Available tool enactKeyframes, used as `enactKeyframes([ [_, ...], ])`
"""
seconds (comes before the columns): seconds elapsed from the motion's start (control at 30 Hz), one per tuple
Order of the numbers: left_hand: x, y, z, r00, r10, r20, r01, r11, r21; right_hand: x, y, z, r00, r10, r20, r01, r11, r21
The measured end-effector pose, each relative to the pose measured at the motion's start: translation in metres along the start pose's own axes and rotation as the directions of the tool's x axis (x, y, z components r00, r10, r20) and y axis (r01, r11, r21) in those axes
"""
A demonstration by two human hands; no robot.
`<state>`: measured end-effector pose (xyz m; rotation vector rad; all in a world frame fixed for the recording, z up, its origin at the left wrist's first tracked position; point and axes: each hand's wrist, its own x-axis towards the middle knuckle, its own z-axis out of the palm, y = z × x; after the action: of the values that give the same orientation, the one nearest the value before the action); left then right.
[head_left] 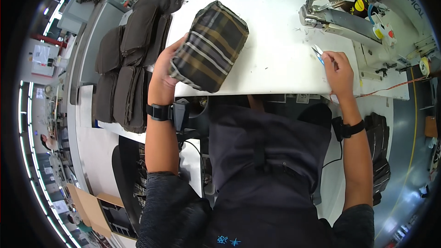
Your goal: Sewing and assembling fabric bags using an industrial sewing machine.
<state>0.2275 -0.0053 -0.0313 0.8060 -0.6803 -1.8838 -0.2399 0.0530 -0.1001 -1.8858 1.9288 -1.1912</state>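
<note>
My left hand [166, 64] grips the left edge of a plaid fabric pouch [212, 46], boxy and sewn, in dark green, brown and white stripes. The pouch is held tilted over the white table, and most of my left fingers are hidden behind it. At the right, my right hand [339, 71] is closed around a small pair of thread snips [318, 54] with a blue part and pointed metal blades. The blades point up and left, apart from the pouch, just above the tabletop.
Stacks of dark brown fabric pieces [131, 87] lie along the table's left side. A sewing machine [340, 20] stands at the right on the white table [275, 32], with a reddish cord [390, 86] near it. More dark pieces [380, 156] hang below right. An open cardboard box [85, 206] sits lower left.
</note>
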Motion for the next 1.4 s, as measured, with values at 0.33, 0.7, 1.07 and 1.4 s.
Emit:
enactKeyframes([
  [0.33,-0.063,-0.053,0.007,0.888,0.434,0.152,-0.449,0.748,0.489,-0.034,-0.12,0.017,0.743,-0.657,0.128,0.657,0.752,0.049],
  [0.7,-0.015,-0.039,0.068,0.985,-0.141,0.102,0.159,0.967,-0.201,-0.013,-0.162,0.038,0.699,-0.715,-0.017,0.704,0.683,0.196],
  [1.07,-0.056,-0.063,0.127,0.708,0.65,0.276,-0.551,0.265,0.791,-0.022,-0.174,0.032,0.883,-0.469,0.018,0.44,0.841,0.315],
  [1.4,-0.059,-0.013,0.119,0.602,0.451,0.66,-0.587,-0.31,0.748,-0.035,-0.19,-0.038,0.777,-0.629,-0.021,0.619,0.758,0.206],
])
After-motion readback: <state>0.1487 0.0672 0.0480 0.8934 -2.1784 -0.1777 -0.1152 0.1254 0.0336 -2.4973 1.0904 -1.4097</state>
